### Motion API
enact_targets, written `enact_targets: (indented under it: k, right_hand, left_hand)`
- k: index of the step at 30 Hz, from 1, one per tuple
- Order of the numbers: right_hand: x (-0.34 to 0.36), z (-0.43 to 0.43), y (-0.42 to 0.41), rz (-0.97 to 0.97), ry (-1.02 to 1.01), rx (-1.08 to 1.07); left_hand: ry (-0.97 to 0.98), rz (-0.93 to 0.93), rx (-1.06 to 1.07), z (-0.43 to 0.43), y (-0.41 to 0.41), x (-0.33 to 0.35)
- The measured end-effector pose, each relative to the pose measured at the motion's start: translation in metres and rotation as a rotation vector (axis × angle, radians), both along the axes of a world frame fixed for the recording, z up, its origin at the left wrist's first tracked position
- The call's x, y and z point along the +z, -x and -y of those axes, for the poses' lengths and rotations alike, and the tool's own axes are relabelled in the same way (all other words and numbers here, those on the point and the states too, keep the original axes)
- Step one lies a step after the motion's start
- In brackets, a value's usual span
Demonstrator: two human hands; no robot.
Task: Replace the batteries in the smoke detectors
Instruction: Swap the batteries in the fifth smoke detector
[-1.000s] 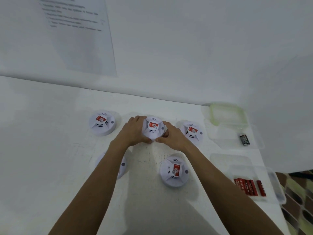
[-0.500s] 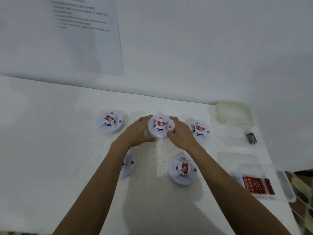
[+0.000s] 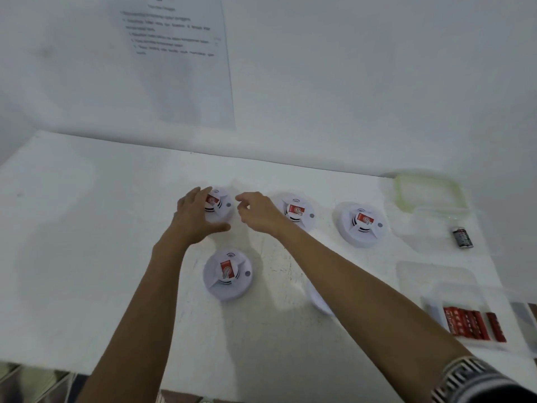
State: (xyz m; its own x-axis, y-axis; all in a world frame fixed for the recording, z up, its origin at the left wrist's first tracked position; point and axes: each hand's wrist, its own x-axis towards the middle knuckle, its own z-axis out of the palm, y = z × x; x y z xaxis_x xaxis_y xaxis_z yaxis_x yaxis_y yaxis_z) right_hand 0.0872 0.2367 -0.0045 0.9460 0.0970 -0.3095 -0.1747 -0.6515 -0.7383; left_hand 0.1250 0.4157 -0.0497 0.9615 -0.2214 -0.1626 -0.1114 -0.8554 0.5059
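On the wall, far left: a printed sheet (image 3: 174, 53) hangs above the white tabletop (image 3: 87, 228); its text is too blurred to read.
Left hand (image 3: 199, 218): reaches to the back row, with the fingers spread and fairly straight over the left side of the back-left smoke detector (image 3: 222, 206) and the thumb stretched along its near edge. The grip is open and clasps nothing. Whether the palm touches the casing cannot be told.
Back-left smoke detector: white and round, red label up, flat on the tabletop between the two hands.
Front smoke detector (image 3: 228, 274): lies nearer the person, between the two forearms, red label up.
Right hand (image 3: 255, 212): just right of the back-left smoke detector, fingers loosely curled; the grip holds nothing.
Middle smoke detector (image 3: 299, 212): back row, partly behind the right wrist.
Covered smoke detector (image 3: 318, 299): only a white edge shows under the right forearm.
Back-right smoke detector (image 3: 361, 225): stands apart from both hands, label up.
Green-rimmed lid (image 3: 430, 196): flat by the wall.
Far clear box (image 3: 430, 228): one black battery (image 3: 462, 237) lies in it.
Near clear box (image 3: 465, 289): red batteries (image 3: 473, 324) lie side by side inside.
Striped sleeve (image 3: 470, 379): on the right arm, at the bottom corner.
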Motion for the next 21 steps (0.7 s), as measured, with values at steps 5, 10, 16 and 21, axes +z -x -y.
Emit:
enact_targets:
  k: [5, 10, 16, 21]
  right_hand:
    - [-0.002, -0.016, -0.007, -0.153, -0.117, -0.073]
    - [-0.001, -0.012, 0.001, -0.149, -0.262, -0.154]
    - [0.017, 0.014, 0.028, -0.024, -0.461, -0.343]
    - [0.042, 0.049, 0.071, 0.151, -0.537, -0.446]
  left_hand:
    - [0.078, 0.035, 0.034, 0.004, 0.0, -0.005]
    - [0.075, 0.075, 0.115, 0.004, -0.004, -0.012]
    - [0.191, 0.146, 0.032, 0.038, 0.018, 0.02]
    - [0.356, 0.097, -0.059, 0.07, 0.046, 0.05]
